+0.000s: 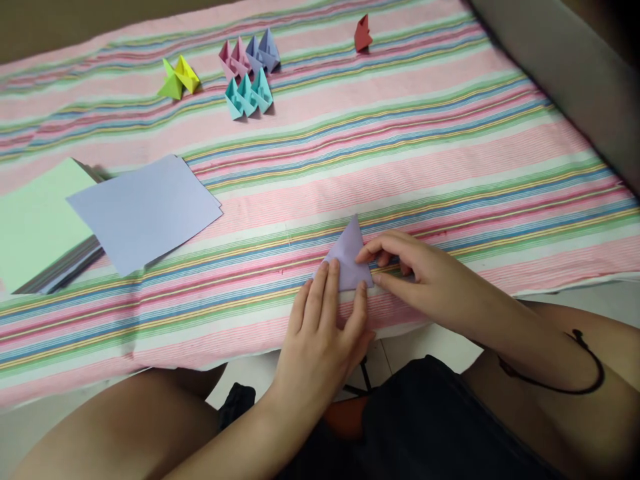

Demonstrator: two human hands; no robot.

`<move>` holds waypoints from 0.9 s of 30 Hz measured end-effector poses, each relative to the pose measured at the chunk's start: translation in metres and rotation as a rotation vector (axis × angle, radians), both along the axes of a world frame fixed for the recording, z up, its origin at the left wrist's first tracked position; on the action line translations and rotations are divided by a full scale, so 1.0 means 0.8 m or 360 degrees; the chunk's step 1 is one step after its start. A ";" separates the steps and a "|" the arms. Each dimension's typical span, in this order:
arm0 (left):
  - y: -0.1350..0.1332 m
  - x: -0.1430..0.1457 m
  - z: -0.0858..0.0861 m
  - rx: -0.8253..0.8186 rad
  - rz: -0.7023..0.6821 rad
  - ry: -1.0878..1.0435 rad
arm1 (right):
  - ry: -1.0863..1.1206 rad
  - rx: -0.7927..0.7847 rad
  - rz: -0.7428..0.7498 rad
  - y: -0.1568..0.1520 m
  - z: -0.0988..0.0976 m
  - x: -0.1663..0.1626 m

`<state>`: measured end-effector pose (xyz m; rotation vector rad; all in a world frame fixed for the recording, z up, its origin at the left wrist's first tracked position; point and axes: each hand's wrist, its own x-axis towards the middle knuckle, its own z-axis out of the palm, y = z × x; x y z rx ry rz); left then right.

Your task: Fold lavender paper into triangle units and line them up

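A folded piece of lilac paper (350, 257), roughly triangular with its point facing away from me, lies flat on the striped cloth near the front edge. My left hand (325, 313) rests on its lower left part, with the fingers stretched out and pressing it down. Over the right side of the paper is my right hand (400, 263), its index fingertip touching the surface. The thumb of that hand is by the lower right corner, apart from the index finger. Nothing is gripped between them.
Loose lilac sheets (150, 213) overlap a thick stack of paper (40, 220) with pale green on top, at left. Farther back stand folded paper pieces: yellow-green (173, 83), pink (235, 60), lilac (264, 52), turquoise (247, 95) and red (363, 35). The striped tablecloth (300, 183) has slight creases.
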<state>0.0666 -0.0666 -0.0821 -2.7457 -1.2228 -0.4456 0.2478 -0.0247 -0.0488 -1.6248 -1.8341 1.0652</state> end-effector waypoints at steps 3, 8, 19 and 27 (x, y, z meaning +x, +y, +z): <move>-0.001 0.000 -0.001 -0.0003 0.0021 -0.0001 | -0.0025 0.0005 0.0002 0.000 0.001 -0.002; -0.001 0.000 -0.002 -0.0006 0.0017 0.0006 | -0.0063 0.0053 0.0045 -0.001 0.001 -0.004; -0.002 0.001 0.000 -0.0014 0.0040 0.0048 | -0.0001 0.0014 0.0037 0.000 -0.003 -0.001; -0.002 0.002 0.000 0.0035 0.0061 0.0069 | -0.0038 0.0224 0.0050 -0.006 -0.005 -0.003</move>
